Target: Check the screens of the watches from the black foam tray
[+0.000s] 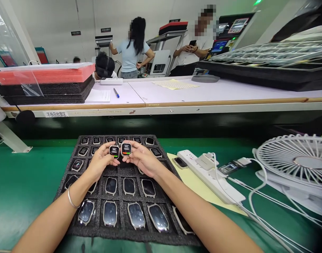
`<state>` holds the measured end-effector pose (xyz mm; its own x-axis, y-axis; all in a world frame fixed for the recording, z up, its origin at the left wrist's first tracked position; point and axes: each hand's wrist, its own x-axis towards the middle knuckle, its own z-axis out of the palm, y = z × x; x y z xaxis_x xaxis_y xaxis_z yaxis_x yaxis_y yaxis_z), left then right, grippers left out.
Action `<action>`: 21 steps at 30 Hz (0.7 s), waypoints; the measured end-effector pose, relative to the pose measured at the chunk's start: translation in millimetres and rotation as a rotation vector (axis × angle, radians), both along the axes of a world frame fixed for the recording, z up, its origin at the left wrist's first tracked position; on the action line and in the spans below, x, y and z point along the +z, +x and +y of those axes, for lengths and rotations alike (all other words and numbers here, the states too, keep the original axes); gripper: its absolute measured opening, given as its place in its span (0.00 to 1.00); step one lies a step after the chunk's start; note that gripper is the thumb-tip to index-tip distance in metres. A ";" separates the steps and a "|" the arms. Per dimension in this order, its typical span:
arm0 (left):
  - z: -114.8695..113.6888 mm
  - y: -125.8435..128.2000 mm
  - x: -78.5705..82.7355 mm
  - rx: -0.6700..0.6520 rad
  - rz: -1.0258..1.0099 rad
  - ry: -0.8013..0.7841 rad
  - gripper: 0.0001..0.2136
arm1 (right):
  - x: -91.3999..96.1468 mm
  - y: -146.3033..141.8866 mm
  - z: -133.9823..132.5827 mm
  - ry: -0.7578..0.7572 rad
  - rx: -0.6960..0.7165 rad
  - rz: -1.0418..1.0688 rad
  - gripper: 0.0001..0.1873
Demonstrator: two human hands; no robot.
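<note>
A black foam tray [129, 236] with square pockets lies on the green mat [24, 196], holding rows of square smartwatch bodies. My left hand [101, 162] pinches one lit smartwatch [114, 151] by its edges, and its screen shows a green bar. My right hand [142, 159] pinches a second lit smartwatch [126, 149], whose screen shows red and green bars. Both watches are held just above the tray's upper rows, almost touching each other. The unlit watches [110, 213] nearest me sit in their pockets, and my hands hide several pockets.
A white power strip [200, 172] lies on yellow paper right of the tray, with a dark watch [180, 162] and white cables beside it. A white fan [295, 161] stands at right. Beyond is a bench with stacked trays, and people stand behind it.
</note>
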<state>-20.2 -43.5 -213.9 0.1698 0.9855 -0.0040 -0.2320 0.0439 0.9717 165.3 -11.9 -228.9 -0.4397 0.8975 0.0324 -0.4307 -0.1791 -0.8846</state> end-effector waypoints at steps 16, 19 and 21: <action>-2.2 1.6 -2.9 0.017 0.020 0.035 0.25 | 1.7 0.7 -1.4 0.007 0.010 0.005 0.25; -1.8 2.3 -2.7 0.040 0.013 0.040 0.25 | 0.7 0.5 -1.2 0.013 0.015 0.012 0.26; -1.2 2.9 -2.4 0.052 0.009 0.037 0.25 | 0.1 0.2 -1.0 0.013 0.015 0.017 0.26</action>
<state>-17.3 -44.7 -216.3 0.1187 0.9924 0.0310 -0.2238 -0.0037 0.9746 165.5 -12.9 -228.8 -0.4524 0.8903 0.0518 -0.4429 -0.1739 -0.8796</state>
